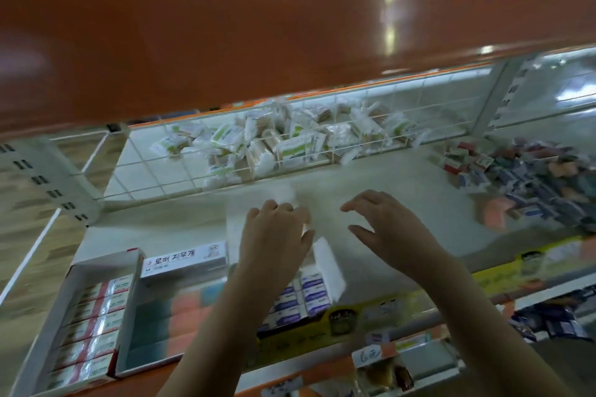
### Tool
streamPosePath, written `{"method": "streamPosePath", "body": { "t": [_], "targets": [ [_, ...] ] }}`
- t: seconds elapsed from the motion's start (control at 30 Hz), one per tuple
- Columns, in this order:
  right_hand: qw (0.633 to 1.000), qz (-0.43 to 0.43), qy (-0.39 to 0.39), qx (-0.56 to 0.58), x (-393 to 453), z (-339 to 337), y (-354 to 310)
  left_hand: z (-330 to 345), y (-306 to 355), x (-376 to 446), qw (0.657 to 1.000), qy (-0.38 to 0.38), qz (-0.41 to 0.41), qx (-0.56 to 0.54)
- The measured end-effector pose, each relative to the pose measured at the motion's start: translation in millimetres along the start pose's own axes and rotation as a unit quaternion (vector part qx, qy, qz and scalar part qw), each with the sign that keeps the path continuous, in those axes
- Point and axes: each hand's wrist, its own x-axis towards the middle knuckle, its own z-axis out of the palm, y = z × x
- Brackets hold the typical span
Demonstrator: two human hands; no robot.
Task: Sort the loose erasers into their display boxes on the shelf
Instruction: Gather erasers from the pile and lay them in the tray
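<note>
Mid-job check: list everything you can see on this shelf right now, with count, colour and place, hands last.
Display boxes: three, white, side by side at the shelf's front left; one holds red-and-white erasers, the middle one teal and pink blocks, the third blue-and-white erasers.
Loose erasers: a pile too blurred to count, mixed red, blue, white and pink, at the right of the shelf.
Wrapped packets: many, white and green, behind the wire divider at the back.
Wire divider: one, white, across the back of the shelf.
Shelf: one, pale, bare in the middle.
Price strip: one, yellow, along the front edge.
Left hand: on the third box's raised flap.
Right hand: open, empty, over the shelf.
</note>
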Motion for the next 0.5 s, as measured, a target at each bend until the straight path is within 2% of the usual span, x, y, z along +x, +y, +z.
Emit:
{"method": "streamPosePath", "body": {
  "t": [0.17, 0.4, 0.5],
  "targets": [
    [0.997, 0.042, -0.034, -0.06, -11, -25, 54, 2, 75, 44, 0.996, -0.003, 0.073, -0.051],
    [0.983, 0.144, -0.046, -0.101, -51, -51, 152, 43, 185, 95, 0.984, -0.072, 0.154, -0.059],
    [0.977, 0.183, -0.057, -0.089, -63, -57, 190, 65, 220, 111, 0.981, -0.099, 0.158, -0.057]
  ]
}}
